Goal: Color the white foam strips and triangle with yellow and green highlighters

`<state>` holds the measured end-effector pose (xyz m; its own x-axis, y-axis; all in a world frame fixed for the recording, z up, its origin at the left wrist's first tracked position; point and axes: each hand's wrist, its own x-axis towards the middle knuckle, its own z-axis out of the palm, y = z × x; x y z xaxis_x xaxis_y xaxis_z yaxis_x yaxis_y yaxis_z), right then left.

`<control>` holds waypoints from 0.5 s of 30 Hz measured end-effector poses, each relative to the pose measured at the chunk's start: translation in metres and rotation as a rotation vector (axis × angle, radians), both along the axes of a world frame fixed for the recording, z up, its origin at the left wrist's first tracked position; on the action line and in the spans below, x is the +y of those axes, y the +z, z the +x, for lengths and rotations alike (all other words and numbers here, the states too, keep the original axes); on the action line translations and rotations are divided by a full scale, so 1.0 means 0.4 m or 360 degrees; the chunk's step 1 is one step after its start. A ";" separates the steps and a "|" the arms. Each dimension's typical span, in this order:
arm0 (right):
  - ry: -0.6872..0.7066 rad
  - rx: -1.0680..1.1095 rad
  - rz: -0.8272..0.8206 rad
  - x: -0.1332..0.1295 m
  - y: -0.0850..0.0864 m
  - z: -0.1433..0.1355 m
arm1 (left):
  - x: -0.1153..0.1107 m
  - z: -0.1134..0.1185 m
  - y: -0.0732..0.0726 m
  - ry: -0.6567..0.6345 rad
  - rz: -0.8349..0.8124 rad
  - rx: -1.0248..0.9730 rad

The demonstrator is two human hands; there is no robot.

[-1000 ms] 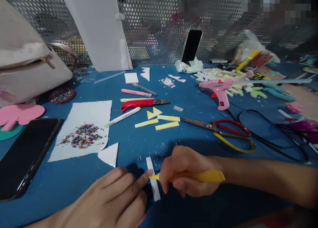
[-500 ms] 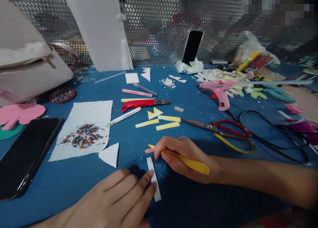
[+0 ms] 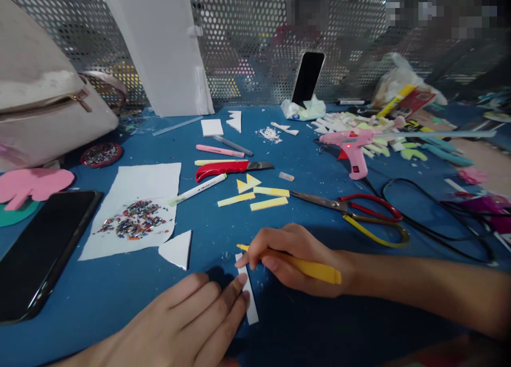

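Note:
My left hand (image 3: 187,319) lies with its fingers stretched out, two fingertips resting on a narrow white foam strip (image 3: 248,298) on the blue table. In my right hand (image 3: 287,258) is a yellow marker (image 3: 315,268), its tip pointing left just beyond the strip's far end. A fingertip of that hand touches the top of the strip. Several yellow-coloured strips (image 3: 269,203) and a zigzag yellow piece (image 3: 248,184) lie farther off. Left of the strip is a white cut piece (image 3: 178,250).
Scissors (image 3: 343,204) and a pink glue gun (image 3: 351,146) with its cord lie to the right. A red-handled knife (image 3: 231,168) and several markers lie ahead. Sequin-like bits rest on white paper (image 3: 149,180), beside a black phone (image 3: 48,250). A bag (image 3: 48,90) stands at left.
My right hand has come slightly nearer, bringing a fingertip onto the strip's far end; the yellow marker has shifted down with it. My left hand stays on the strip.

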<state>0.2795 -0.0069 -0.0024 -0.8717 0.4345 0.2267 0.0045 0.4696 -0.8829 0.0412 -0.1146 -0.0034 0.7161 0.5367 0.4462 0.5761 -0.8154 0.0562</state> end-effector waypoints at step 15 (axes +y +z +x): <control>-0.0075 0.0306 -0.0017 0.002 0.000 -0.001 | 0.011 0.007 -0.015 -0.0062 0.0177 0.0168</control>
<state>0.2790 -0.0062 -0.0025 -0.7915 0.4770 0.3822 -0.1428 0.4636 -0.8744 0.0442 -0.1102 -0.0094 0.7815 0.4590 0.4226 0.5418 -0.8351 -0.0948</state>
